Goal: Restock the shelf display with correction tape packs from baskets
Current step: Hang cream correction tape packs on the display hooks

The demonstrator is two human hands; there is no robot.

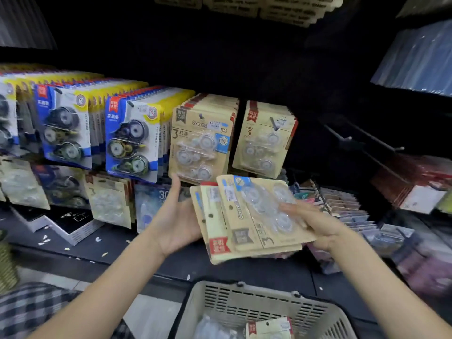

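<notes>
Where the dark shelving fills the view, a black shelf ledge (137, 245) runs across below rows of carded goods hung on pegs. At ten o'clock hang the blue-and-yellow packs (133, 140), several rows deep. At twelve o'clock hang two rows of kraft-card correction tape packs (200, 143), the right-hand row (263, 140) thinner than the left. Bare peg hooks (342, 138) jut out at two o'clock, with red-edged boxes (415, 184) beyond them at three o'clock. A lower tier of packs (110, 201) hangs at nine o'clock above a black-and-white box (71, 223) lying on the ledge, where pale scraps are scattered. At six o'clock stands a pale slotted basket (256, 307) with more carded packs (269, 326) inside.

At the centre, a fanned stack of correction tape packs (244, 223) is held between both hands, just below the hanging kraft rows and above the basket. The left hand (177, 216) is spread, palm against the stack's left edge, fingertips reaching up to the bottom of the left kraft row. The right hand (315, 223) lies over the top pack, fingers stretched across its clear blister, the rest curled under the stack's right edge; it is motion-blurred.
</notes>
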